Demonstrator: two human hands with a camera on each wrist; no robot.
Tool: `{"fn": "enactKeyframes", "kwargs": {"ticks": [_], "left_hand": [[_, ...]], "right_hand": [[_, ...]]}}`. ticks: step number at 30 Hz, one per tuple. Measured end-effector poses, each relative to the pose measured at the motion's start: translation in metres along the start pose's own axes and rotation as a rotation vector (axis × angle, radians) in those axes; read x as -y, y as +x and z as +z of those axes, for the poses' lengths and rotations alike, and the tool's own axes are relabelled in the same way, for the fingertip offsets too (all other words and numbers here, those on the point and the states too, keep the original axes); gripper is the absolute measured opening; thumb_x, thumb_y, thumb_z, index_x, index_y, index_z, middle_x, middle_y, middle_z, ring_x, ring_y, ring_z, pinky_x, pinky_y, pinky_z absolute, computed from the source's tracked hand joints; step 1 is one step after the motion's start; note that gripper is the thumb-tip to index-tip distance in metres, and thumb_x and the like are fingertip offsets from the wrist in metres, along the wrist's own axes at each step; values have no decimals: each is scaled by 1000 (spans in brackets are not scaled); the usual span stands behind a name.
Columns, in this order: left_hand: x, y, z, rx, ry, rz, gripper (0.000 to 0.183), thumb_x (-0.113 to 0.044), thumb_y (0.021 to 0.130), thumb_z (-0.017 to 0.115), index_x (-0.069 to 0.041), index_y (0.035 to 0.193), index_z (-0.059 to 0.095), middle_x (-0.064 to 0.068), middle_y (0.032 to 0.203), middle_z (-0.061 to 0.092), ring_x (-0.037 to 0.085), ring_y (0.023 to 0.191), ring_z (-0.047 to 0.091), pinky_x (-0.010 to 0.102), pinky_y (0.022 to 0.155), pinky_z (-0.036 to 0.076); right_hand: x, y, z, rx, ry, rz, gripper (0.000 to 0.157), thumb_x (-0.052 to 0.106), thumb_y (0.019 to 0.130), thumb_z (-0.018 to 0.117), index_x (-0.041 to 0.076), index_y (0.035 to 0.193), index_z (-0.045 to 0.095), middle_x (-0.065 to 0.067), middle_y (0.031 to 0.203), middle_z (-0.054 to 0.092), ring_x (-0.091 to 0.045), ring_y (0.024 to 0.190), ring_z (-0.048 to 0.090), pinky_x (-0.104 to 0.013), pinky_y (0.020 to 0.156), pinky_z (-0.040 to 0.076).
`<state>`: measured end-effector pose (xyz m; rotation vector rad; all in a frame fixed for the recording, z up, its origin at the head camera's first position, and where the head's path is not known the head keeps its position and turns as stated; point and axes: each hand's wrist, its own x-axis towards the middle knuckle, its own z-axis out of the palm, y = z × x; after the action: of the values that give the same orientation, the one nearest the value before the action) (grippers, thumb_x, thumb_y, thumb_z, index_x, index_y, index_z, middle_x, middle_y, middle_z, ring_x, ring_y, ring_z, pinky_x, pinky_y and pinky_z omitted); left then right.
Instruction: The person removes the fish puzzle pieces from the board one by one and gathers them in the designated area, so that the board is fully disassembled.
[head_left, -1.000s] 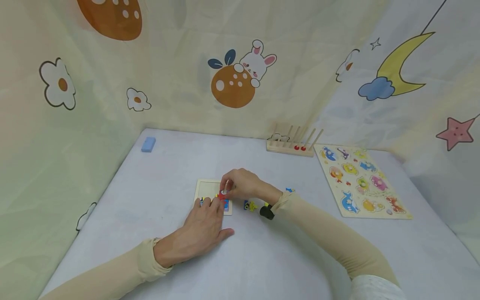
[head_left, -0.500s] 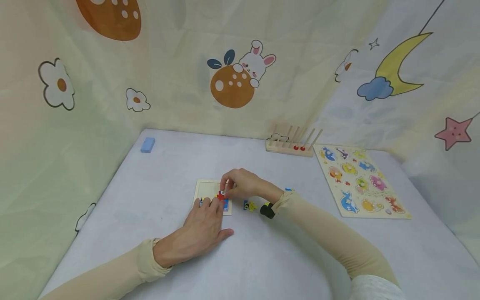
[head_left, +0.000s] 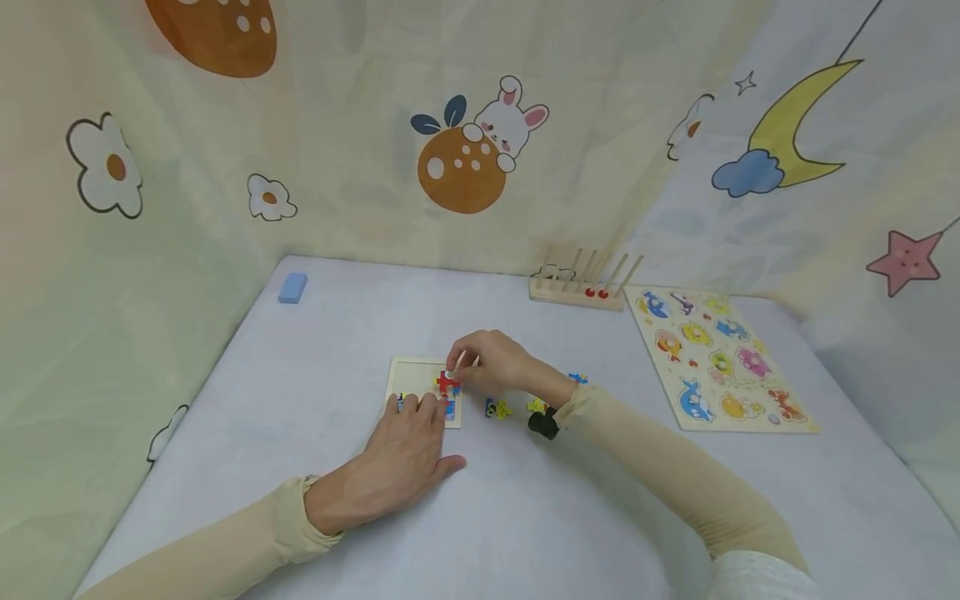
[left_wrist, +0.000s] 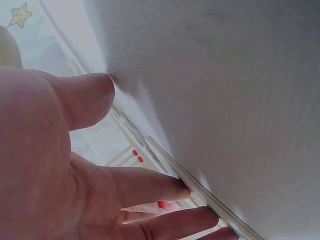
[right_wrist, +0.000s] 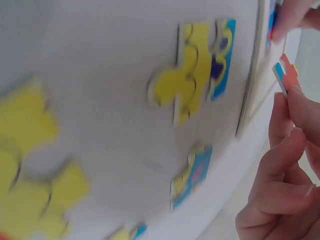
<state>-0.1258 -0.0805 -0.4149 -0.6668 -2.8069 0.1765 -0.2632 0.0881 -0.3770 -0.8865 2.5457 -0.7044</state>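
The right hand [head_left: 495, 363] has shifted rightward, pinching the red puzzle piece [head_left: 444, 384] over the tray [head_left: 414, 373], apparently still unseated, while the left hand [head_left: 405, 446] rests extended fingers on the tray's near side.

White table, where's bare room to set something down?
Bare: the table between the blue block and puzzle tray, and nearer, between the two sleeves. Crowded: the tray, where the left hand and right hand work, and right of it, loose pieces.

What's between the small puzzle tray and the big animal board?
Loose yellow and blue puzzle pieces on the table, plus the right hand and beige sleeve, which hide part of the stretch. Head view.
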Motion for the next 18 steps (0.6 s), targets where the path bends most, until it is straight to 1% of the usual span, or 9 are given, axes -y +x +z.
{"fn": "enactKeyframes", "kwargs": {"ticks": [3,5,10,14,18], "left_hand": [[-1,1,0,6,-9,-2,81,-68,86,68,1,128,63,8,93,55,29,85,55,41,80,42],[-1,1,1,13,-23,-2,82,-67,87,68,2,131,63,9,95,56,29,87,56,42,82,43],[-1,1,2,13,-52,10,81,-65,87,69,3,129,61,9,96,57,29,88,55,43,84,43],[0,0,2,12,-61,5,79,-65,86,70,3,126,61,9,95,55,28,87,54,42,84,43],[2,0,0,17,-81,-14,77,-64,85,72,3,122,62,8,93,54,28,86,53,43,84,42]], "right_hand": [[-9,-8,-11,-3,15,40,4,18,94,74,18,98,74,0,90,73,-13,75,63,-25,70,50],[-19,-19,-19,-10,36,73,5,18,94,74,17,99,74,-1,90,73,-14,73,62,-25,69,50],[-56,-64,-37,-40,88,156,9,15,95,73,14,104,74,-4,92,73,-17,70,60,-28,64,50],[-80,-101,-46,-48,135,214,13,13,94,73,10,107,74,-6,91,71,-17,71,57,-29,65,49],[-96,-125,-50,-39,163,248,14,11,94,72,9,108,74,-10,90,71,-16,72,55,-27,67,48]]}}
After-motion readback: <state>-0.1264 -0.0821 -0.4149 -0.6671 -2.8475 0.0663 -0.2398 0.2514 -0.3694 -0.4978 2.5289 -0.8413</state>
